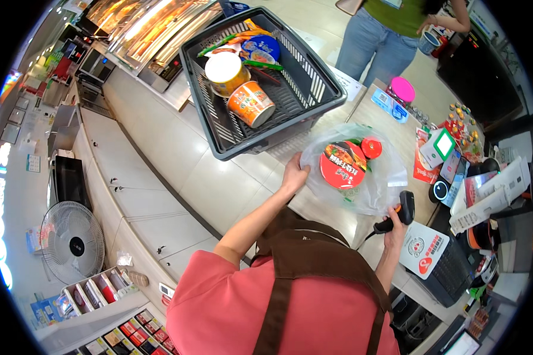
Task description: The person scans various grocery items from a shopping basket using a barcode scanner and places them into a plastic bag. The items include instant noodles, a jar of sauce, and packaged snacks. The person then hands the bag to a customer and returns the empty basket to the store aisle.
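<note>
My left hand [296,172] pinches the near left edge of a translucent plastic bag [384,177] lying spread on the counter. Inside the bag sit an instant noodle bowl with a red lid [343,165] and a smaller red-topped container [371,147], with something green partly hidden beside them. In my right hand [396,228] is a black handheld barcode scanner [402,208], close by the bag's right edge. Left of the bag, a dark grey shopping basket [288,95] contains an orange noodle cup [251,104], a yellow tub with a white lid [224,73], a blue-lidded bowl [261,49] and several packets.
A person in jeans [377,44] stands across the counter. To the right are a payment device [439,146], a pink-lidded jar [402,88], several small bottles [462,120] and a dark keyboard [453,266]. A heated food display [146,31] is beyond the basket; a fan [73,242] stands at left.
</note>
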A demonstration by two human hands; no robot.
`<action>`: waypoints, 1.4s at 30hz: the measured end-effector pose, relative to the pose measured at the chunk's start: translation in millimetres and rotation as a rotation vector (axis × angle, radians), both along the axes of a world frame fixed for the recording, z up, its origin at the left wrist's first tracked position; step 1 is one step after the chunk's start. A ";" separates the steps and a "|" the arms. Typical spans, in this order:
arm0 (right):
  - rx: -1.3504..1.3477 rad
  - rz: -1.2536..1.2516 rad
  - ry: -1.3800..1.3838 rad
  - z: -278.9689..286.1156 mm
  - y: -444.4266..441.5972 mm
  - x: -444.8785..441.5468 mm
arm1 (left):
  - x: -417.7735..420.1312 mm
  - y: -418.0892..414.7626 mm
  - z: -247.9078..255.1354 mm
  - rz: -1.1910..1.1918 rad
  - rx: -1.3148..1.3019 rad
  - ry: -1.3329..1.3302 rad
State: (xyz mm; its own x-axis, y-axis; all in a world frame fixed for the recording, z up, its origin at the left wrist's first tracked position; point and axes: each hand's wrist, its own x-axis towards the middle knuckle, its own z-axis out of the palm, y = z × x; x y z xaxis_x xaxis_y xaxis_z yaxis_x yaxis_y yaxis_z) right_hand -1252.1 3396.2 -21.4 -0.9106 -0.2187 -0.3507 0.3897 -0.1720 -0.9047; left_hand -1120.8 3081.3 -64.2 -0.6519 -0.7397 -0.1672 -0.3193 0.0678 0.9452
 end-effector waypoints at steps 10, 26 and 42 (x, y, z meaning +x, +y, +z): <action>-0.278 -0.196 -0.076 14.8 -1.8 -33.3 | 40.3 28.7 115.7 -0.179 0.191 0.244; -0.257 -0.290 -0.066 16.4 -14.3 -24.7 | -8.0 -312.7 199.5 -0.367 -0.992 -0.784; -0.022 0.007 0.287 121.2 -36.6 30.2 | 16.0 -305.4 266.9 0.086 -0.574 -0.054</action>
State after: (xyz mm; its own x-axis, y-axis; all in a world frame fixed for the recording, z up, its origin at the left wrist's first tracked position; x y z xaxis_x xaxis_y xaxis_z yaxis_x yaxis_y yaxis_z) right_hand -1221.9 3359.5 99.8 -0.9703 -0.2301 -0.0744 0.1199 -0.1906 -0.9743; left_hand -1104.8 2775.9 202.7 -0.5870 -0.7717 0.2450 -0.3931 0.5362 0.7470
